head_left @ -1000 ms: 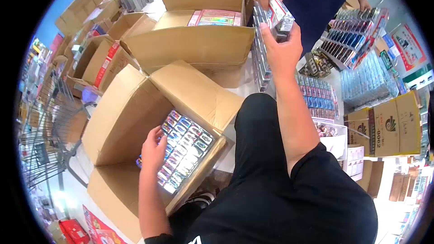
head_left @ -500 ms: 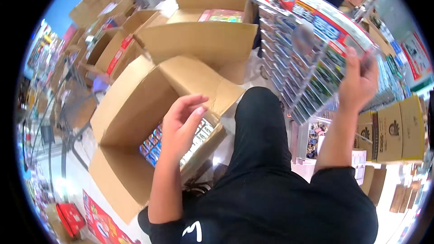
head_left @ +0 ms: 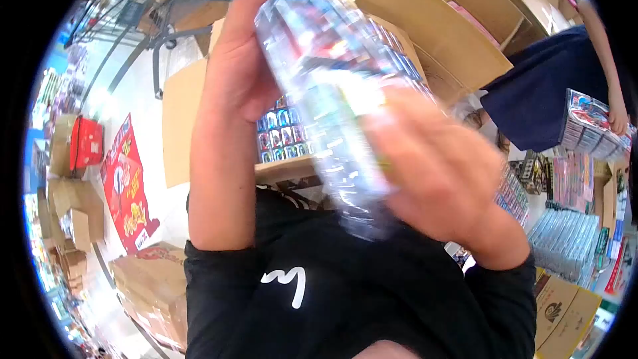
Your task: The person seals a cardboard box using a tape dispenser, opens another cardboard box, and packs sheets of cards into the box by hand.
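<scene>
Clear pack (head_left: 312, 96), one, above open carton (head_left: 183, 126): left grip (head_left: 242, 60) pinching far end, right grip (head_left: 442, 166) at near side, closure unclear, presumably to steady its length

Likely a shop or its stockroom: a wire cart (head_left: 136, 10), cardboard boxes (head_left: 432, 26), packaged goods (head_left: 565, 242).

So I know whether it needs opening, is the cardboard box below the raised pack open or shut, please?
Open: the box has a flap spread outward and small items showing inside.

Pack (head_left: 319, 93) before box (head_left: 178, 126), poster (head_left: 126, 189) left of box
</scene>
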The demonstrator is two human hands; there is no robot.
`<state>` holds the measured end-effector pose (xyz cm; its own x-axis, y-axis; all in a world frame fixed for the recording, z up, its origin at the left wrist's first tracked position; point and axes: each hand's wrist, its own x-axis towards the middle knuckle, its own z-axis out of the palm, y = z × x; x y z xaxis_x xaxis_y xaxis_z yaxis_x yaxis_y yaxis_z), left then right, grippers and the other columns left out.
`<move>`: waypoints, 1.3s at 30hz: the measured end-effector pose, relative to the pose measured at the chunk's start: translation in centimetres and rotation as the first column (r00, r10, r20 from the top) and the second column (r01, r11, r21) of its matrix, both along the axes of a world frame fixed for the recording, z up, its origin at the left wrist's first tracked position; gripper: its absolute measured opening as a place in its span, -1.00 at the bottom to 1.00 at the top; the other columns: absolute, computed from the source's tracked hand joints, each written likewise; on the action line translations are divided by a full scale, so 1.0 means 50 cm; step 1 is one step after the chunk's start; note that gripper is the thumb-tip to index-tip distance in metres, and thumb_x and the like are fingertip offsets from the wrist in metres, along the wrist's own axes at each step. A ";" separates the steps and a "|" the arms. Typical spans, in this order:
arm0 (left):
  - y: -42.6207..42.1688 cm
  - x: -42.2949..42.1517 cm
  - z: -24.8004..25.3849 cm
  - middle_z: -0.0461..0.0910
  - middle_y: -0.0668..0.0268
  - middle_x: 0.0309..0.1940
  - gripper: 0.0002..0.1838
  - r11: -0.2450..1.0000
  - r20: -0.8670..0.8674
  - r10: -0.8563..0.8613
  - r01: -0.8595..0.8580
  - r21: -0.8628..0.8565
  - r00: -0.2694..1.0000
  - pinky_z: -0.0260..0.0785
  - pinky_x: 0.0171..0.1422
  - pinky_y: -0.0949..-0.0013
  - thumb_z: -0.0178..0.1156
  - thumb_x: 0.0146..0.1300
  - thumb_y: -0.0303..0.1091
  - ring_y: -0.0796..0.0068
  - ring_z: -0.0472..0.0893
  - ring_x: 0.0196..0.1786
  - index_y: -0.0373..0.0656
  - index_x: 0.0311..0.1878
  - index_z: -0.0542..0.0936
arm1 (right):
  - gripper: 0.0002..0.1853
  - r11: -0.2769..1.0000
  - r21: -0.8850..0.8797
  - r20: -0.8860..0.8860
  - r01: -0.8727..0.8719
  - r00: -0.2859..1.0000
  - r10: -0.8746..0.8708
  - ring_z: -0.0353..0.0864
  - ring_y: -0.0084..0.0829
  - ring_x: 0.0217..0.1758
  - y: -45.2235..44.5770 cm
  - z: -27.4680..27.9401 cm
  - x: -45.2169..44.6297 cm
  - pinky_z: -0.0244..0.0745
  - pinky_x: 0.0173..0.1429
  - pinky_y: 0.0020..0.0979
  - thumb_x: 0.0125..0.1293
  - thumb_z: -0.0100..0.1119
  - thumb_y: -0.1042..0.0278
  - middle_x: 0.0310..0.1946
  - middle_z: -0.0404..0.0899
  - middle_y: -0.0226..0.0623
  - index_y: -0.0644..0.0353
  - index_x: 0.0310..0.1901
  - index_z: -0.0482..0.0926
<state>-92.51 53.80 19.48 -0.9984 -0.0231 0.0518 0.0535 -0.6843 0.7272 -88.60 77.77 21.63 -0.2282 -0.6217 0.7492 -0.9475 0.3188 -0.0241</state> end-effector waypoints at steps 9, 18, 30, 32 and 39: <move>-0.182 0.178 -0.188 0.66 0.09 0.00 -0.50 0.877 0.339 0.284 -0.100 -0.470 0.897 0.63 0.11 0.20 0.30 0.24 -0.48 0.29 0.73 -0.06 -0.36 0.23 0.43 | -0.75 0.976 0.024 0.167 -0.215 0.964 0.208 0.77 -0.28 -0.14 -0.176 -0.215 0.075 0.61 -0.31 -0.46 0.13 0.28 0.35 -0.16 0.70 -0.25 0.06 -0.12 0.64; -0.280 0.105 -0.368 0.67 0.09 -0.04 -0.39 0.781 0.368 0.353 -0.055 -0.622 0.860 0.63 0.03 0.22 0.30 0.11 -0.67 0.32 0.72 -0.09 -0.32 0.28 0.41 | -0.33 0.847 0.323 0.477 -0.423 0.846 0.240 0.44 -0.16 0.35 -0.243 -0.336 0.056 0.42 0.34 -0.07 0.10 0.43 0.23 0.30 0.39 -0.15 -0.02 0.28 0.42; -0.428 -0.036 -0.691 0.62 0.17 0.08 -0.09 0.681 0.450 0.441 0.038 -0.732 0.777 0.54 0.11 0.21 0.28 0.02 -0.78 0.28 0.64 0.03 -0.12 0.50 0.24 | -0.57 0.942 0.231 0.514 0.242 0.792 -0.330 0.53 -0.02 0.23 0.064 -0.370 -0.146 0.37 0.32 -0.09 0.15 0.41 0.42 0.18 0.54 -0.09 0.21 0.07 0.58; -0.448 -0.039 -0.796 0.61 0.15 0.11 -0.07 0.714 0.478 0.441 0.025 -0.699 0.760 0.54 0.12 0.20 0.28 0.01 -0.79 0.26 0.64 0.06 -0.12 0.51 0.23 | -0.63 0.872 0.240 0.480 0.426 0.729 -0.489 0.53 -0.01 0.19 0.141 -0.396 -0.161 0.39 0.29 -0.13 0.17 0.37 0.46 0.15 0.55 -0.07 0.24 0.03 0.58; -0.485 -0.031 -0.987 0.61 0.15 0.09 -0.24 0.627 0.577 0.521 0.176 -0.759 0.629 0.50 0.19 0.21 0.32 0.03 -0.74 0.29 0.62 0.11 -0.19 0.36 0.35 | -0.72 0.891 0.255 0.669 0.375 0.597 -0.443 0.52 0.01 0.13 0.093 -0.455 -0.231 0.40 0.25 -0.17 0.18 0.33 0.50 0.07 0.54 0.00 0.24 -0.05 0.58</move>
<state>-94.05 29.55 -29.84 -0.6708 -0.5051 -0.5430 -0.6378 0.0193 0.7700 -100.14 82.42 -1.12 -0.9008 -0.3789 0.2120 -0.4290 0.7015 -0.5691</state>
